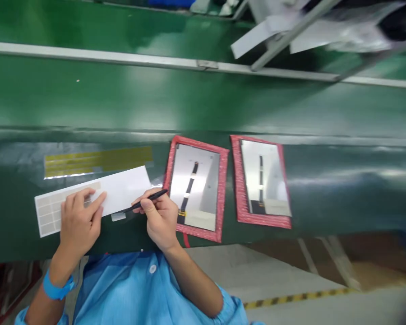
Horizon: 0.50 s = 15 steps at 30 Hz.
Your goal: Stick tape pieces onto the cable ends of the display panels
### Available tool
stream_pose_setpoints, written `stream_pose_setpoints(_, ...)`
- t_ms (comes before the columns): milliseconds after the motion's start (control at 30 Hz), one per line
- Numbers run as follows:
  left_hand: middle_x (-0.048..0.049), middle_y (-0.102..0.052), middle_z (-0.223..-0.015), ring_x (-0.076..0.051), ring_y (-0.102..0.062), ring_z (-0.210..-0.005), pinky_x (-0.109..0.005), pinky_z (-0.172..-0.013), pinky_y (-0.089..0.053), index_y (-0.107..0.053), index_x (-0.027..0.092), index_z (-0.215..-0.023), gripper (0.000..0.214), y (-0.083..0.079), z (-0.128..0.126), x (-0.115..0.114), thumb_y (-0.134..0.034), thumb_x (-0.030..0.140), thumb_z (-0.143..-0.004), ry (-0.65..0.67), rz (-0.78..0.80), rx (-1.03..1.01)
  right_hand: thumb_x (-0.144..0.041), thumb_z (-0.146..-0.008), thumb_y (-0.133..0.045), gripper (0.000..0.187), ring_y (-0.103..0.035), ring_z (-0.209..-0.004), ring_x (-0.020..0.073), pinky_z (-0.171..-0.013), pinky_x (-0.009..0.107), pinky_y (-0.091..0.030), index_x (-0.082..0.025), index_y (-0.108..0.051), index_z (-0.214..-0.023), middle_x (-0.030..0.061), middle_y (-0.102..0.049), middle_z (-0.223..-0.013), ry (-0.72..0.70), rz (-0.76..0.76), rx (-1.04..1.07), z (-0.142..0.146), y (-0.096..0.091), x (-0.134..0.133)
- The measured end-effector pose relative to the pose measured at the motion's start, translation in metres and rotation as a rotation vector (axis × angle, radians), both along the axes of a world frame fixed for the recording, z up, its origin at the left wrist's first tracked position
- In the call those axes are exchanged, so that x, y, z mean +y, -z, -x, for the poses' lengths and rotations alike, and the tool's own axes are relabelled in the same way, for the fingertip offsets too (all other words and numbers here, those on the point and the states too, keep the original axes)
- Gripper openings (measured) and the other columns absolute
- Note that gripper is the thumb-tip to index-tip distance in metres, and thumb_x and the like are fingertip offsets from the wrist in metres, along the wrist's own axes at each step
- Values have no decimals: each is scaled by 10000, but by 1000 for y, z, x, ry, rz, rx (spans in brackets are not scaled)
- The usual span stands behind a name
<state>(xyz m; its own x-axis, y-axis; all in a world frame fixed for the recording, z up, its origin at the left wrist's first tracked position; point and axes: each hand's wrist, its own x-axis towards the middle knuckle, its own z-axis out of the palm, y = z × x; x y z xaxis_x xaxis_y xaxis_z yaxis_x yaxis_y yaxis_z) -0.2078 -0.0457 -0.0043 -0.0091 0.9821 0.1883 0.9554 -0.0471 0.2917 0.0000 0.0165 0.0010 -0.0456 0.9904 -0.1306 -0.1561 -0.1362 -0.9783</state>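
Observation:
My left hand rests with its fingers spread on a white label sheet, over the part with rows of pale grey rectangular labels. My right hand is closed around slim black tweezers. They point left, their tip by the lower edge of the sheet. Just below that tip lies a small whitish label; I cannot tell whether the tweezers touch it. To the right of my right hand, a display panel with a dark flex cable lies on pink bubble wrap.
A second panel with a similar cable lies on pink bubble wrap farther right. Behind the sheet is a yellow strip. A metal rail crosses the green bench, and a metal frame stands at the back right.

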Motion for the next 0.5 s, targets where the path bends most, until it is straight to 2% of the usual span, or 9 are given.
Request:
stream_pose_setpoints(133,-148,-680,-1293,-349,-606,-1106,-480,-872,-456,-802,214,-1273,307,1,7,8,-565,224,-1077,40,-89,51,-596,-940,-794,418,-710,-580,139,-545,223,-573,-200,-689,-859,40,-774,-755,117,4,76,-30,-1,3)
stream_pose_setpoints(300,-180,-716,-1245,-387,-639,-1070,-495,-832,-464,-796,169,-1218,286,-3,5,15,-555,242,-1082,63,-194,131,-591,-893,-848,434,-646,-532,119,-513,216,-555,-202,-665,-833,22,-736,-716,313,-14,147,-88,-2,7)
stream_pose_setpoints(400,-167,-739,-1213,-381,-673,-1079,-498,-861,-493,-766,163,-1212,240,-11,-14,21,-577,225,-1078,74,-247,81,-554,-861,-889,423,-625,-527,116,-507,217,-549,-200,-663,-818,12,-717,-700,425,-23,172,-122,-3,7)
stream_pose_setpoints(500,-115,-745,-1197,-326,-704,-1098,-485,-947,-529,-734,204,-1238,210,-22,-44,28,-616,182,-1066,137,-267,-82,-548,-825,-920,432,-624,-527,108,-513,206,-543,-196,-669,-825,10,-718,-703,519,-20,192,-149,-2,4)
